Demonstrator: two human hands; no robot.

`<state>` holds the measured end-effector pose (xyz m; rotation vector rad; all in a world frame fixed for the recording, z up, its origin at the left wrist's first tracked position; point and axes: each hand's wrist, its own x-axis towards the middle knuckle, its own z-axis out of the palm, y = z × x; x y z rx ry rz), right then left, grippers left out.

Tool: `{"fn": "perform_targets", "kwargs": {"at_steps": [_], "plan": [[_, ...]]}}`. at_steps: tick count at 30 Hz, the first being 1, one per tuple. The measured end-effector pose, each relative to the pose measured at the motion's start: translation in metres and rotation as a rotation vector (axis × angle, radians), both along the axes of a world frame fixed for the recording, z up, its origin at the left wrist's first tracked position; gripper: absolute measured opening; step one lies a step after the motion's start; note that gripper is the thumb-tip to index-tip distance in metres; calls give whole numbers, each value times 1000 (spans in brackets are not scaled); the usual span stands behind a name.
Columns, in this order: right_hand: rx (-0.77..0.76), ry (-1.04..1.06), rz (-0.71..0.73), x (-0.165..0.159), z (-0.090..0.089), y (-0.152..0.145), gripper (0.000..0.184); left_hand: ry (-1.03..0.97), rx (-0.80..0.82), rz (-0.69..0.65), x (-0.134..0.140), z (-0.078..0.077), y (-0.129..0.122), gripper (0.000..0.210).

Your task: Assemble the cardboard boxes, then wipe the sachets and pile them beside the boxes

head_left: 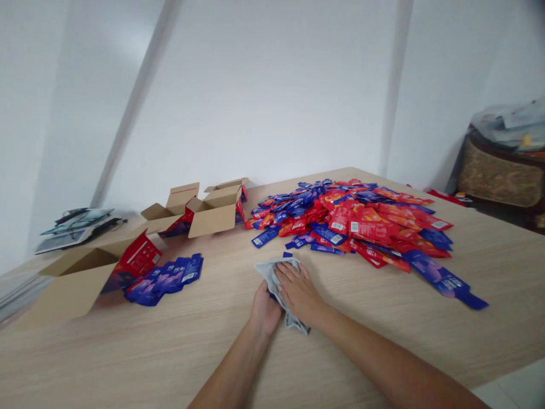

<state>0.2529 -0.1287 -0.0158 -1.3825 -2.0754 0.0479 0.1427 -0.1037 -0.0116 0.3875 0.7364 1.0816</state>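
Observation:
My right hand point(298, 289) lies over a grey cloth point(269, 269) and presses it down, its fingers close together. Under the cloth is a blue packet point(288, 255); only its tip and a small bit beside my left thumb show. My left hand point(264, 309) is closed around the lower part of this packet, with its fingers mostly hidden. Both hands meet above the near middle of the table point(238, 363). Just beyond them spreads a large heap of red and blue packets point(340, 218).
To the left stand several open cardboard boxes point(217, 210). A fanned row of blue packets point(170, 278) lies beside the nearest box point(80, 281). Papers and dark straps point(79, 227) sit at the far left. A patterned chair point(498, 170) with plastic bags stands beyond the right edge.

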Motion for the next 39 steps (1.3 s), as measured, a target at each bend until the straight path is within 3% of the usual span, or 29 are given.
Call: {"fn": "perform_targets", "kwargs": {"at_steps": [5,9,11,14,17,19,22,25,29,31,35,37,39], "plan": [[-171,-39,-157,31,-7,27,41,159,123,-179,-2,1,-11,29],[-197,-66,-274,65,-11,39,39,168,151,-175,-6,9,-15,36],[-170,24,-358,79,-13,43,39,168,158,-132,-7,13,-15,38],[3,261,-389,84,-17,44,41,131,131,-126,-7,10,-14,40],[83,310,-150,61,-19,39,44,52,66,-144,-2,3,-11,33],[0,211,55,38,-19,32,45,11,-4,-84,0,0,-8,26],[-65,168,215,15,-17,22,47,-76,-90,29,-1,1,-2,21],[-71,229,356,11,-11,14,50,-132,-100,63,-4,2,2,23],[-137,330,537,20,-5,10,51,9,-26,49,-10,-2,6,17],[-206,384,474,27,-7,12,51,114,27,100,-15,-3,10,16],[-227,568,108,44,-12,21,47,148,60,259,-28,5,16,32],[-120,705,-5,45,-11,20,48,59,43,211,-29,10,15,33],[13,718,30,37,-5,14,49,-2,16,98,-23,13,9,29]]}}
